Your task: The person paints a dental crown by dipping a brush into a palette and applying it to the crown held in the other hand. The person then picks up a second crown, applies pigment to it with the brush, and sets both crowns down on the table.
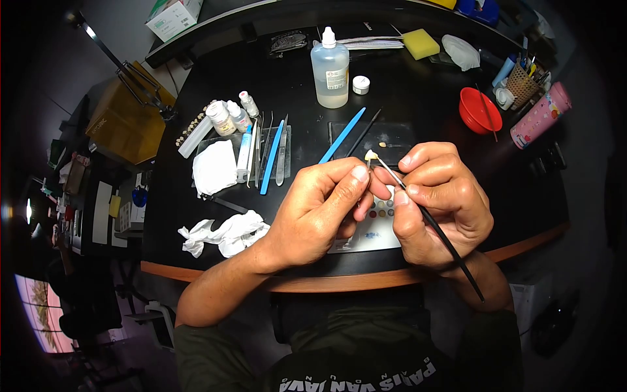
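Note:
Over the front of the black table, my left hand (324, 201) is closed, with thumb and fingers pinching a thin holder that bears a small cream dental crown (370, 155). My right hand (446, 202) grips a fine paintbrush (434, 225) with a black handle and a silver ferrule. The brush tip meets the crown, overlapping it in this view. Partly hidden beneath both hands is a white palette (381, 228) with several coloured wells and a blue smear. Behind the hands, a dark glass slab (392, 151) carries another small cream piece (383, 144).
Left lie crumpled tissues (236, 234), a folded white cloth (215, 168), tweezers (282, 153), blue-handled tools (272, 160) and small bottles (221, 118). Behind stand a large liquid bottle (331, 73) and a white jar (361, 85). Right are a red bowl (479, 112) and pink tumbler (541, 117).

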A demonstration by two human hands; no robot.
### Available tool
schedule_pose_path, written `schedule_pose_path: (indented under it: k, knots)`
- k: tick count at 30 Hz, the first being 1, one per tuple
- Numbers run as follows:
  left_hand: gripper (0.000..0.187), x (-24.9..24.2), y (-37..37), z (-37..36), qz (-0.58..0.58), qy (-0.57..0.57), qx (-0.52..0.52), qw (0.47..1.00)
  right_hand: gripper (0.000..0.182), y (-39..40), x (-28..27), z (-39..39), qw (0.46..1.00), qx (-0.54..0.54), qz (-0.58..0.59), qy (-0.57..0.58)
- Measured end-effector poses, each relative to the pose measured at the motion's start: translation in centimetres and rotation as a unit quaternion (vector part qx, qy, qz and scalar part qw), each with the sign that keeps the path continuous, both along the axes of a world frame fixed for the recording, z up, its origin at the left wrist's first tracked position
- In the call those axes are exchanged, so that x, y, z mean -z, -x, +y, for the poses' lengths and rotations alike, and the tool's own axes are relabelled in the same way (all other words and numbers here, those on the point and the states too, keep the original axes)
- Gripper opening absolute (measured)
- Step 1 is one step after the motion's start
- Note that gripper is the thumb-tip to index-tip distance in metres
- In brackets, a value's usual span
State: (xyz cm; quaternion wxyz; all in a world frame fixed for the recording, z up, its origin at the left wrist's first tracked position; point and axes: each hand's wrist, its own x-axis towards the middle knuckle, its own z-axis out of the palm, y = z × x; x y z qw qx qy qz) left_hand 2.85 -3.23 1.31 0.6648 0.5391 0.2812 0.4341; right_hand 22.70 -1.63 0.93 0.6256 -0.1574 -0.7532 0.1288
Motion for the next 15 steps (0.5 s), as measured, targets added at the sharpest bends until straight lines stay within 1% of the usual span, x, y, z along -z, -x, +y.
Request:
schedule_pose_path:
  k: [10,15]
  knots:
    - [0.038,-0.13,-0.07,-0.10,-0.007,0.017,-0.003,1.000,0.019,-0.06,-0.05,0.06,1.000,-0.003,-0.005,-0.006]
    - [0.040,-0.32,0.30,-0.02,0.027,-0.011,0.005,1.000,0.019,-0.07,0.05,-0.06,1.000,-0.017,0.012,0.003]
